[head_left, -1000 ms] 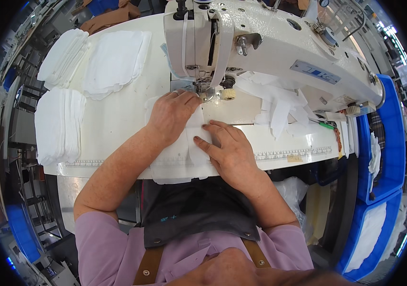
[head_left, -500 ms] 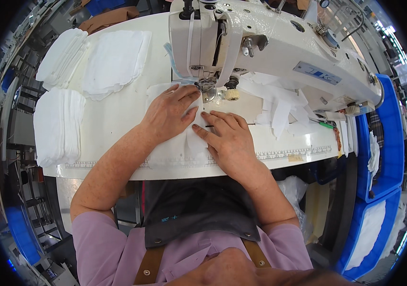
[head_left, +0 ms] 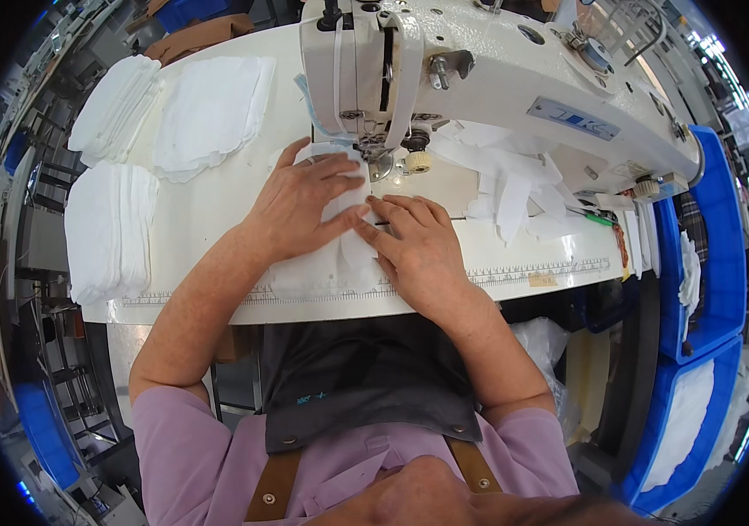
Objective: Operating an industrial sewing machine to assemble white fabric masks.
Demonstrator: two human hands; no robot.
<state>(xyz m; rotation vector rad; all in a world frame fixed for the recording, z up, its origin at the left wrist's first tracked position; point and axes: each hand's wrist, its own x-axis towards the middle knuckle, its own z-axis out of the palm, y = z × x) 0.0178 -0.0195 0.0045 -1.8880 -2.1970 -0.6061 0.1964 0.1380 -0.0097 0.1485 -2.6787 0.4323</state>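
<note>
A white cloth piece (head_left: 320,272) lies under the needle area of the sewing machine (head_left: 374,140) and trails toward the table's front edge. On its far left part, my left hand (head_left: 304,197) rests flat, fingers spread and pointing at the presser foot. My right hand (head_left: 418,254) is at the cloth's right edge, thumb and forefinger drawn close together on it just in front of the foot. The tips of my left thumb and right fingers nearly meet. The needle and the seam itself are too small to make out.
Stacks of white cloth pieces (head_left: 111,232) stand along the table's left side. White scraps (head_left: 514,188) and a green-handled tool (head_left: 599,219) lie right of the machine head. A printed ruler (head_left: 541,270) runs along the front edge. Blue bins (head_left: 712,324) stand at the right.
My left hand has slid slightly left and its fingers have spread. My right thumb has moved up closer to the forefinger. The whole view has shifted a little.
</note>
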